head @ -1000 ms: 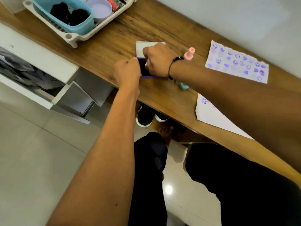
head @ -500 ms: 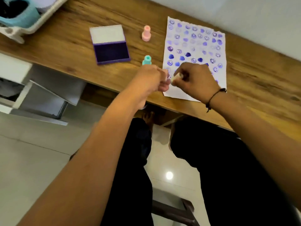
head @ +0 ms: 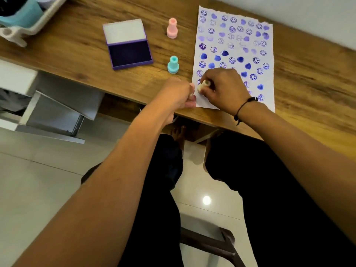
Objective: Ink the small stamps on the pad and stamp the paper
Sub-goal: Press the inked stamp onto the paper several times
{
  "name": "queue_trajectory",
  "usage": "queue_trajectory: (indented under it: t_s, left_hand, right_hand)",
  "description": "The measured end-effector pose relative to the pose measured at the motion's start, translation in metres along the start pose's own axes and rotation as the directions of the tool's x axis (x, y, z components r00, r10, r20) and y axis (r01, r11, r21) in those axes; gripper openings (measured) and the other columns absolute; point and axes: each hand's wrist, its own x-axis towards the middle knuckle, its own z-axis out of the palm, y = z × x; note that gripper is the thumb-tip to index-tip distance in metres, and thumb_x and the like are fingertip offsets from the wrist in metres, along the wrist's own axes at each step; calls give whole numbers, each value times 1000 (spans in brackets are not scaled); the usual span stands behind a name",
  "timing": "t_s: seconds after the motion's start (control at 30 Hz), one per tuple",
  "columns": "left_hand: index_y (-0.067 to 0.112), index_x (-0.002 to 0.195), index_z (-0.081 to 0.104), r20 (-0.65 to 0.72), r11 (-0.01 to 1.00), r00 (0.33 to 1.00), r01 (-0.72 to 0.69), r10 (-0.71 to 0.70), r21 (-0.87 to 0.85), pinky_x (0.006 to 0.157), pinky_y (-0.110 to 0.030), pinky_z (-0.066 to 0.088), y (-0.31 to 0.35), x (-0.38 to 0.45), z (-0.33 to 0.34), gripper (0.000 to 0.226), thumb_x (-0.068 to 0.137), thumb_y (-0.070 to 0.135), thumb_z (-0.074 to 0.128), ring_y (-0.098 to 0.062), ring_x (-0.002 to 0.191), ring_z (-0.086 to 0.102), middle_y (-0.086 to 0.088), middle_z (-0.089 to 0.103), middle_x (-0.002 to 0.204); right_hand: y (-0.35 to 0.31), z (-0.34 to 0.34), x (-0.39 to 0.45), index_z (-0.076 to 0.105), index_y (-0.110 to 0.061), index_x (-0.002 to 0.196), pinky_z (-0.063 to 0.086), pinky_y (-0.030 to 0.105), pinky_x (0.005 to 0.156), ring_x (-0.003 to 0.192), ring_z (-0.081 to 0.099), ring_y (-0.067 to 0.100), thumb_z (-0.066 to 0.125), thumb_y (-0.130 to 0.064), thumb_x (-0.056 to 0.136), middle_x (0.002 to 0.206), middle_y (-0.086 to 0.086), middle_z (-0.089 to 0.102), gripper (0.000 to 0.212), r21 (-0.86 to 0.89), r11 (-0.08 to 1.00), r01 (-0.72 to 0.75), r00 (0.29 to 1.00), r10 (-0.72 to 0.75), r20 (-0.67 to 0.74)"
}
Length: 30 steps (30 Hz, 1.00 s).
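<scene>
A wooden tabletop [head: 81, 39] stands against a pale wall, above glossy floor tiles [head: 38, 189]. The right hand [head: 221, 87] pinches a cream stamp [head: 203, 86] on the paper [head: 234, 54]; the left hand [head: 178, 94] is curled closed at its edge, near the open ink pad [head: 129, 52].

A white rack [head: 25, 28] holding a blue tub [head: 19, 14] sits at ten o'clock on the wooden desk [head: 77, 41]; an open drawer [head: 52, 110] hangs below.

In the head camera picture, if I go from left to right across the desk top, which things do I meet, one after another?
White rack at the far left → open ink pad → pink stamp and teal stamp, about level with each other → stamped paper.
</scene>
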Motion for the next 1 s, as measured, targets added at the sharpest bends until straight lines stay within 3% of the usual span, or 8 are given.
queue_trajectory:
  t_s: [0.17, 0.3, 0.4, 0.47, 0.7, 1.0]
  left_hand:
    - [-1, 113, 54, -16, 998, 1000, 10, -11, -59, 67, -26, 58, 0, 5, 1, 24, 91, 5, 45, -17, 65, 63, -12, 60, 76]
    - [3, 97, 52, -17, 996, 999, 25, -27, -83, 65, -27, 60, 5, 7, 1, 10, 90, 4, 45, -19, 67, 64, -15, 61, 90]
    - [1, 115, 49, -17, 994, 999, 47, -49, -98, 63, -28, 60, 5, 12, 1, 27, 89, 2, 44, -22, 70, 66, -20, 62, 111]
    - [1, 117, 49, -24, 993, 999, 45, -48, -106, 63, -29, 61, 6, 14, 2, 29, 88, 1, 45, -23, 69, 66, -21, 61, 115]
    - [2, 120, 49, -19, 992, 999, 45, -47, -117, 54, -25, 59, 2, 20, 0, 32, 88, 3, 44, -24, 74, 68, -21, 63, 113]
    - [2, 118, 46, -38, 999, 999, 26, -27, -29, 69, -31, 60, 7, 16, 1, 31, 88, 3, 47, -27, 81, 69, -19, 61, 114]
  right_hand:
    - [-5, 6, -2, 56, -1, 111, 45, 40, 78, 98, 57, 40, 50, -16, 89, 106, 24, 64, 27, -94, 995, 36, 997, -29, 76]
    - [-7, -4, 8, 58, -2, 101, 45, 40, 71, 90, 58, 42, 52, -14, 84, 97, 27, 64, 22, -131, 989, 74, 987, -53, 153]
    - [-11, -9, 16, 59, -2, 95, 42, 37, 66, 87, 57, 41, 55, -11, 79, 92, 26, 64, 19, -149, 984, 96, 973, -62, 220]
    - [-12, -9, 19, 60, -1, 93, 40, 34, 64, 86, 57, 40, 55, -10, 78, 91, 26, 64, 18, -146, 985, 92, 970, -56, 238]
    - [-10, -5, 15, 60, -3, 90, 42, 36, 65, 85, 56, 39, 50, -5, 76, 90, 23, 66, 17, -91, 994, 61, 982, -43, 183]
    - [-6, -11, 14, 61, -3, 95, 43, 34, 69, 88, 58, 36, 52, -9, 80, 97, 20, 67, 18, -38, 997, 66, 978, -57, 200]
